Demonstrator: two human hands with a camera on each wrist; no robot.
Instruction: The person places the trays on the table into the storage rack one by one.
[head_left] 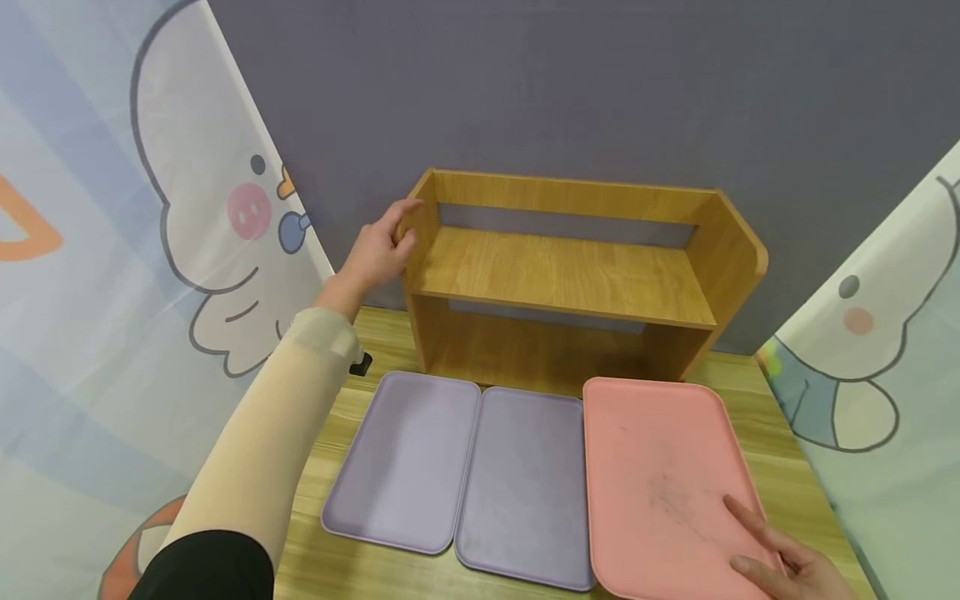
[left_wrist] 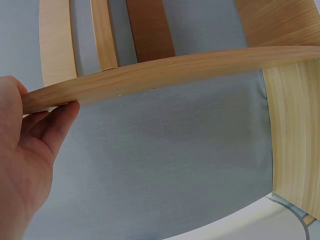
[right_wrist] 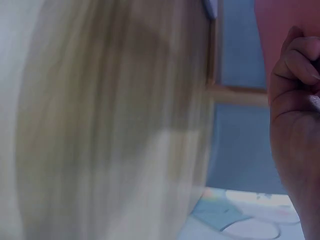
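Note:
My left hand [head_left: 378, 250] grips the left side panel of a two-tier wooden desk shelf [head_left: 555, 267]. The left wrist view shows thumb and fingers on either side of the panel's edge [left_wrist: 175, 72]. At the right, my right hand [head_left: 791, 565] holds a pink tray [head_left: 645, 450] by its right edge, thumb and a finger lying over its inner surface. Curled fingers show against the tray [right_wrist: 280, 25] in the right wrist view. The pink tray bears faint dark scuffs and overlaps the edge of the middle tray in the head view.
Two lavender trays, a left one [head_left: 412, 458] and a middle one [head_left: 525, 492], lie side by side in front of the shelf on the wood-grain table [head_left: 337, 433]. A grey backdrop [head_left: 570, 83] stands behind; cartoon-printed curtains [head_left: 97, 358] hang at both sides.

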